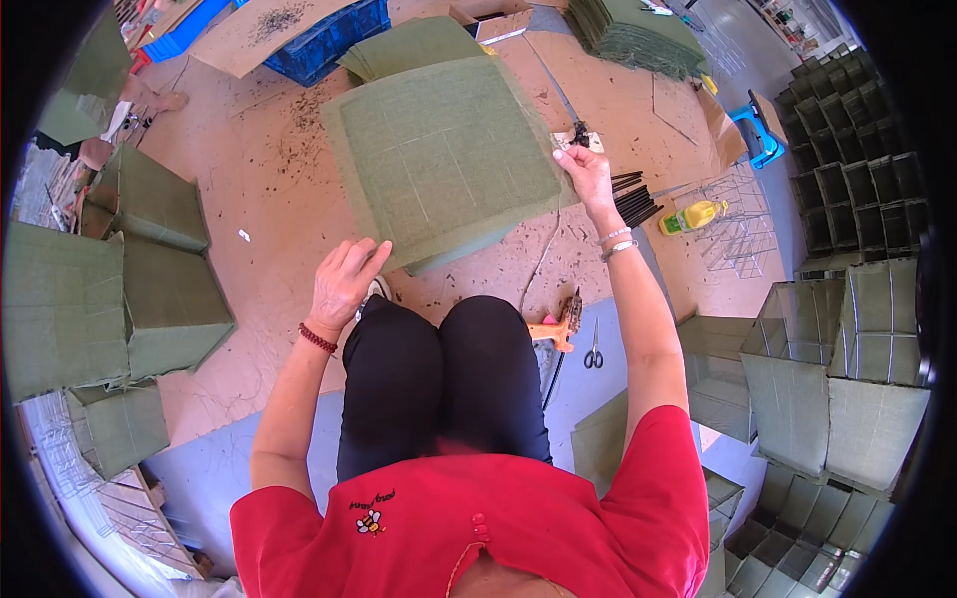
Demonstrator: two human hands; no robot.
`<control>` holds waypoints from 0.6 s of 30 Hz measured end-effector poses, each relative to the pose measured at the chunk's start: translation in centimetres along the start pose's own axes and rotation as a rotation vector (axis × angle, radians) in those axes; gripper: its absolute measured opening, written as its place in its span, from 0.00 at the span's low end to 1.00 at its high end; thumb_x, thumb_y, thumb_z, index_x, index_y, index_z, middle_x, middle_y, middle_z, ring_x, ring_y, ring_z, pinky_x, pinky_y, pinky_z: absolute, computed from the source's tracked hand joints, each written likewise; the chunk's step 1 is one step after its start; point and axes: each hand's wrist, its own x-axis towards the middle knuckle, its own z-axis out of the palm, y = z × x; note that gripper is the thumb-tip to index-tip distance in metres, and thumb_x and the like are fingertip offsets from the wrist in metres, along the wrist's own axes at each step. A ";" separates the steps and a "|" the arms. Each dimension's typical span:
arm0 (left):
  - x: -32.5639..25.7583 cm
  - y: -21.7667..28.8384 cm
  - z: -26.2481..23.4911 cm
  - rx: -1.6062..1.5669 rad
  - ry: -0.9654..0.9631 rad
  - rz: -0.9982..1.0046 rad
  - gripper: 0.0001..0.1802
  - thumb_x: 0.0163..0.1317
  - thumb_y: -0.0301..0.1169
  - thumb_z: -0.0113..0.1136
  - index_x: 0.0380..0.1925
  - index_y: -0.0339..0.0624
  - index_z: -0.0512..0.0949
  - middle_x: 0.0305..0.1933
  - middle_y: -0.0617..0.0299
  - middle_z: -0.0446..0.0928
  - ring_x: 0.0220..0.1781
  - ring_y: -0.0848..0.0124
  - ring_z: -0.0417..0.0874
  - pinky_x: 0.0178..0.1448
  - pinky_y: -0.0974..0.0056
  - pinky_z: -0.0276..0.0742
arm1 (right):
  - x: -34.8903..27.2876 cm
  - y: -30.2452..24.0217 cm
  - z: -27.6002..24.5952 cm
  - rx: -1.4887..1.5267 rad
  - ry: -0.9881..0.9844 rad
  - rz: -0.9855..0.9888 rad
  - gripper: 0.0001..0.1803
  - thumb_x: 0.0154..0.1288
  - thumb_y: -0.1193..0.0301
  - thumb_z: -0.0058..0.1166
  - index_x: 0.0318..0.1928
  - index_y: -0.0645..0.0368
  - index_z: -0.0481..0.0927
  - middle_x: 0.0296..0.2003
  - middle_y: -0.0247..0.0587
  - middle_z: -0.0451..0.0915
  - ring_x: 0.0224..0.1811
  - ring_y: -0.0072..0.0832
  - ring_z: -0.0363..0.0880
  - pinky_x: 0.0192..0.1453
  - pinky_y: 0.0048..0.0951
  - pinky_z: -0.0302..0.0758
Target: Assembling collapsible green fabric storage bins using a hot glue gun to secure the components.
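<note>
Holding green fabric panel [444, 159] flat on floor [269, 229]: left hand [341, 281] open on near edge, right hand [586, 171] pinching right edge; finished boxes [150, 199] stacked left, flat panel pile [638, 35] far right unworked.

Seated person, left hand [342, 282] flat on near corner of square olive-green fabric panel [446, 159], right hand [585, 171] pinching its far right edge. Orange glue gun [555, 329] and scissors [593, 355] on floor by right knee.
</note>
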 end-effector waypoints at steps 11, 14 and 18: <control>-0.3 -0.2 -0.1 -0.042 0.045 0.042 0.21 0.37 0.22 0.58 0.38 0.40 0.79 0.35 0.60 0.73 0.33 0.64 0.76 0.32 0.64 0.74 | 0.0 -0.5 0.2 0.072 -0.011 0.049 0.11 0.58 0.66 0.62 0.27 0.62 0.79 0.21 0.23 0.76 0.22 0.09 0.65 0.27 0.14 0.63; -0.3 -0.3 -0.1 -0.039 0.074 0.054 0.19 0.37 0.21 0.58 0.36 0.39 0.79 0.35 0.60 0.74 0.33 0.64 0.77 0.32 0.64 0.75 | 0.4 0.1 0.2 0.071 -0.013 0.027 0.11 0.58 0.67 0.62 0.27 0.63 0.79 0.21 0.24 0.76 0.23 0.09 0.66 0.27 0.14 0.63; -0.5 -0.3 0.0 -0.029 0.050 0.046 0.18 0.37 0.22 0.58 0.35 0.38 0.78 0.36 0.61 0.74 0.35 0.65 0.77 0.34 0.65 0.76 | 0.6 1.4 0.0 0.055 0.006 -0.013 0.11 0.58 0.68 0.61 0.27 0.63 0.80 0.20 0.23 0.74 0.22 0.09 0.64 0.26 0.14 0.62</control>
